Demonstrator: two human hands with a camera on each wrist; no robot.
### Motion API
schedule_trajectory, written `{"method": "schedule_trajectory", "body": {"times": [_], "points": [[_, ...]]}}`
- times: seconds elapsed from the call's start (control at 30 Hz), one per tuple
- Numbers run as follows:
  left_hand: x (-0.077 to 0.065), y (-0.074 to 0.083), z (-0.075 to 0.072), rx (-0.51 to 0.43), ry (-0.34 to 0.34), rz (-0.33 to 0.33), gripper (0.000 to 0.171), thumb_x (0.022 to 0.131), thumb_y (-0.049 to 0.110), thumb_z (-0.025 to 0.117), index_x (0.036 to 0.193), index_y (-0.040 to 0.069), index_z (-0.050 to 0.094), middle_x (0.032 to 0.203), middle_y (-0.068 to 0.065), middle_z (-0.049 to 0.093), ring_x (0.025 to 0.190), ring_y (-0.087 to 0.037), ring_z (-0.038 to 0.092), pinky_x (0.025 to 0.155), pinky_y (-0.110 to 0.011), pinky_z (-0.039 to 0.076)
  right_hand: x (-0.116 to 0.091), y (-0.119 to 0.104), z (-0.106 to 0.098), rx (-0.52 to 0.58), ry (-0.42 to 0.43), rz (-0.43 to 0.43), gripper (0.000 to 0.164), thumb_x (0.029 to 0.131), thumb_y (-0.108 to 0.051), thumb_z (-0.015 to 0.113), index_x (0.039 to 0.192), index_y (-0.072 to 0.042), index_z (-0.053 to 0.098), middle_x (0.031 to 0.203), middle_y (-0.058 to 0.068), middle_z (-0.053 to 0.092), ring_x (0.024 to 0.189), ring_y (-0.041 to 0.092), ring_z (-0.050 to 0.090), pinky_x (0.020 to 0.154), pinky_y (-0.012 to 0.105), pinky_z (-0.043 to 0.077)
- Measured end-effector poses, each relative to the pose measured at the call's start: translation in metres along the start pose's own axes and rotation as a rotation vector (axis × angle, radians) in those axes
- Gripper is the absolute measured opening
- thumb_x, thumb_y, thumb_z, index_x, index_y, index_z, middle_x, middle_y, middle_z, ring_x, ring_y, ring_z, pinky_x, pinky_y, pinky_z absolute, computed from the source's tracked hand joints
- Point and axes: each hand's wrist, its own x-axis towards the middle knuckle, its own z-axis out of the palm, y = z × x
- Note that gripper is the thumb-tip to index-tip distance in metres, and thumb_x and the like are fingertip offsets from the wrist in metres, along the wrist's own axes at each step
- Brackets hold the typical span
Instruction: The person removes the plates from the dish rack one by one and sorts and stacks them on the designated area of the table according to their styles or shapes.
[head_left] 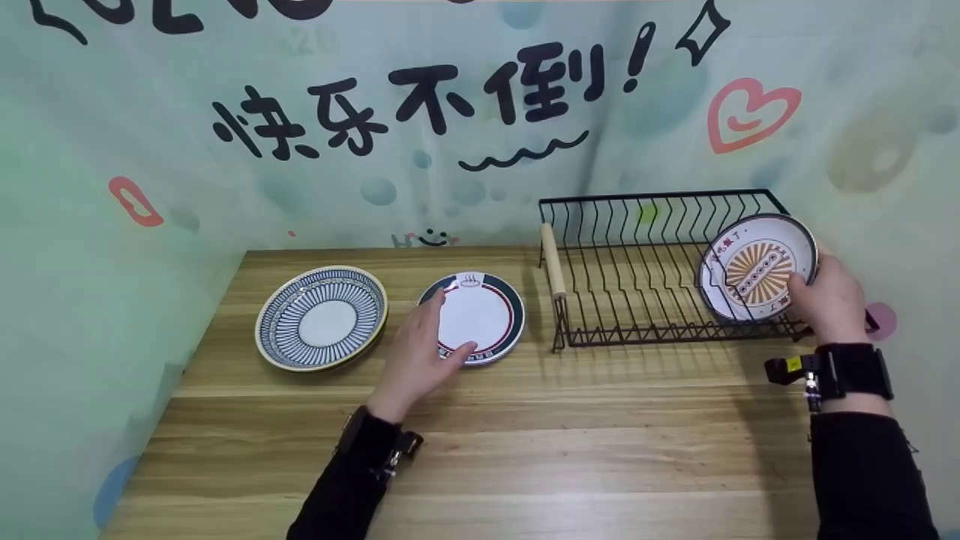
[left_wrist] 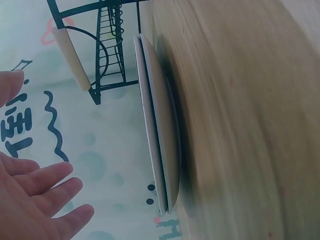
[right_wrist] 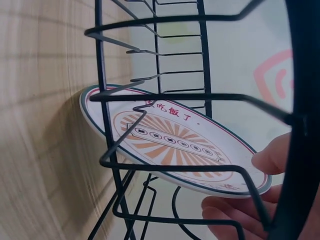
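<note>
At the right end of the black wire dish rack [head_left: 637, 334], my right hand [head_left: 831, 296] pinches a white plate [head_left: 757, 266] with an orange sunburst by its edge, thumb on the face and fingers behind. In the right wrist view this plate [right_wrist: 170, 142] leans between the rack's wires. My left hand [head_left: 420, 352] hovers with fingers spread over a dark-rimmed white plate [head_left: 480, 319]. From the left wrist view, that hand [left_wrist: 35, 195] holds nothing and stands apart from the plates [left_wrist: 160, 130], which appear as two stacked rims.
A blue-and-white striped dish [head_left: 322, 319] stands at the left on the wooden table [head_left: 525, 442]. The rack has a wooden handle [head_left: 553, 259] at its left end. A printed cloth [head_left: 450, 187] hangs behind the table.
</note>
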Motion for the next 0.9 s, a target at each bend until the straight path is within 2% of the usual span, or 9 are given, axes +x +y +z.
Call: {"method": "schedule_trajectory", "body": {"times": [0.3, 0.53, 0.7, 0.73, 0.9], "points": [[0.001, 0.003, 0.005, -0.005, -0.01, 0.022, 0.092, 0.087, 0.042, 0.074, 0.151, -0.005, 0.029, 0.143, -0.026, 0.045, 0.133, -0.04, 0.042, 0.112, -0.051, 0.033, 0.004, 0.003, -0.001, -0.047, -0.022, -0.021, 0.054, 0.094, -0.008, 0.042, 0.14, 0.02, 0.031, 0.124, 0.051, 0.042, 0.108, 0.066, 0.044, 0.093, 0.072, 0.035], [0.003, 0.005, 0.007, -0.024, -0.002, 0.04, 0.09, 0.086, 0.04, 0.075, 0.15, -0.004, 0.029, 0.145, -0.026, 0.044, 0.134, -0.039, 0.041, 0.113, -0.05, 0.033, 0.003, 0.001, 0.001, -0.084, -0.003, -0.041, 0.041, 0.092, -0.004, 0.041, 0.119, 0.027, 0.044, 0.113, 0.05, 0.047, 0.1, 0.066, 0.047, 0.085, 0.071, 0.039], [0.005, 0.007, 0.009, -0.031, 0.007, 0.05, 0.09, 0.086, 0.039, 0.075, 0.15, -0.005, 0.029, 0.144, -0.026, 0.045, 0.134, -0.039, 0.041, 0.112, -0.05, 0.034, 0.004, 0.001, 0.001, -0.085, 0.001, -0.03, 0.04, 0.091, -0.004, 0.041, 0.116, 0.027, 0.046, 0.111, 0.049, 0.049, 0.098, 0.064, 0.048, 0.083, 0.07, 0.04], [0.005, 0.007, 0.009, -0.028, 0.008, 0.054, 0.09, 0.087, 0.039, 0.075, 0.15, -0.005, 0.029, 0.144, -0.026, 0.045, 0.134, -0.039, 0.041, 0.112, -0.05, 0.034, 0.004, 0.001, 0.001, -0.08, 0.0, -0.025, 0.042, 0.09, -0.003, 0.041, 0.121, 0.025, 0.045, 0.112, 0.049, 0.049, 0.099, 0.064, 0.048, 0.084, 0.07, 0.04], [0.007, 0.009, 0.011, -0.015, 0.015, 0.061, 0.09, 0.087, 0.039, 0.074, 0.15, -0.005, 0.029, 0.143, -0.026, 0.046, 0.134, -0.04, 0.041, 0.112, -0.05, 0.034, 0.004, 0.0, 0.0, -0.07, 0.002, -0.006, 0.042, 0.088, -0.002, 0.041, 0.12, 0.024, 0.047, 0.112, 0.048, 0.05, 0.097, 0.062, 0.049, 0.082, 0.068, 0.041]]}}
